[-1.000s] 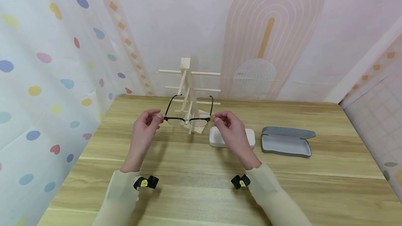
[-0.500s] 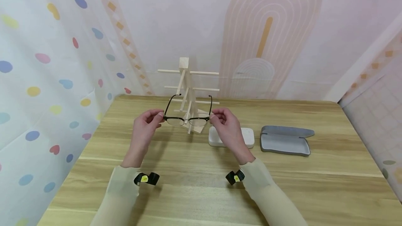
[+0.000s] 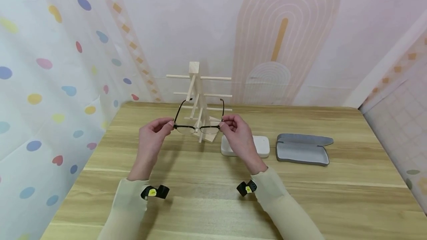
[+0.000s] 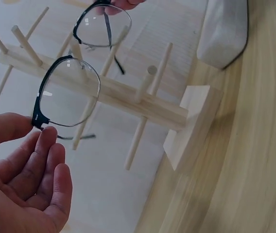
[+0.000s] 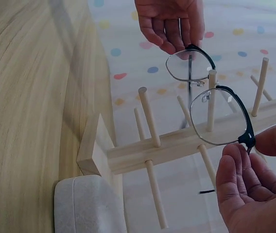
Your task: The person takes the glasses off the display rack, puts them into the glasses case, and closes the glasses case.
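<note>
A pair of eyeglasses (image 3: 185, 126) with black browline tops and thin metal lower rims is held level, its temples unfolded toward the wooden stand (image 3: 194, 69). My left hand (image 3: 151, 136) pinches its left hinge corner between thumb and fingertips. At the opposite corner my right hand (image 3: 238, 136) pinches the frame the same way. In the right wrist view, a forward peg (image 5: 212, 99) of the stand comes up at the nose bridge, between the two lenses. Whether the bridge rests on that peg I cannot tell.
A closed white glasses case (image 3: 261, 146) lies partly behind my right hand. Right of it, a grey glasses case (image 3: 303, 155) lies with its lid open. Several pegs stick out of the stand on different sides. Patterned cloth (image 3: 213, 21) hangs behind the wooden table (image 3: 207, 210).
My right hand has moved slightly left, closer in on the glasses' right corner. The glasses stay in front of the stand, with the left hand nearly still. The whole view has shifted a little.
</note>
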`<action>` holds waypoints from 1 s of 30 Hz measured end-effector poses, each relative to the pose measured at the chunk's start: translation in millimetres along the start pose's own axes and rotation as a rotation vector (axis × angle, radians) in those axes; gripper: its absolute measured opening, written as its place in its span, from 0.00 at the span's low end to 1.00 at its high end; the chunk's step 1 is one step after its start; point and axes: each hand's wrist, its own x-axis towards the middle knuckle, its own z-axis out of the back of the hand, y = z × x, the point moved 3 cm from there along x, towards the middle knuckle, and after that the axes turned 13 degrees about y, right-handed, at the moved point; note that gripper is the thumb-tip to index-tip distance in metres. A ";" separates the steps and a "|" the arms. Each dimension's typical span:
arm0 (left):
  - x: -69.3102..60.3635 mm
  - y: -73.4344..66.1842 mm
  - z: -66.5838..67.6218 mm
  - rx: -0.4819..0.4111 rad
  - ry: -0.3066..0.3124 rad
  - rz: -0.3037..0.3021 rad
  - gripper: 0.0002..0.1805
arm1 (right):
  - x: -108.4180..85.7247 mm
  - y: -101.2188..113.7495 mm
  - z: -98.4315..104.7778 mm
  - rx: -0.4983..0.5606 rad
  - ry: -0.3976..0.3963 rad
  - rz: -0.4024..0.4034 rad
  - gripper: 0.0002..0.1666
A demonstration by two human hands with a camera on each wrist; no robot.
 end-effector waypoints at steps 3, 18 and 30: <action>-3.6 -3.1 0.1 -0.036 -0.009 0.005 0.18 | -1.5 1.9 -0.3 0.004 0.007 0.003 0.13; -20.6 -3.9 1.1 -0.243 0.054 0.032 0.16 | -9.6 6.1 -0.1 0.019 0.039 0.034 0.13; -34.8 3.7 -3.4 -0.254 0.145 0.088 0.11 | -23.4 4.5 5.4 -0.019 0.065 -0.029 0.18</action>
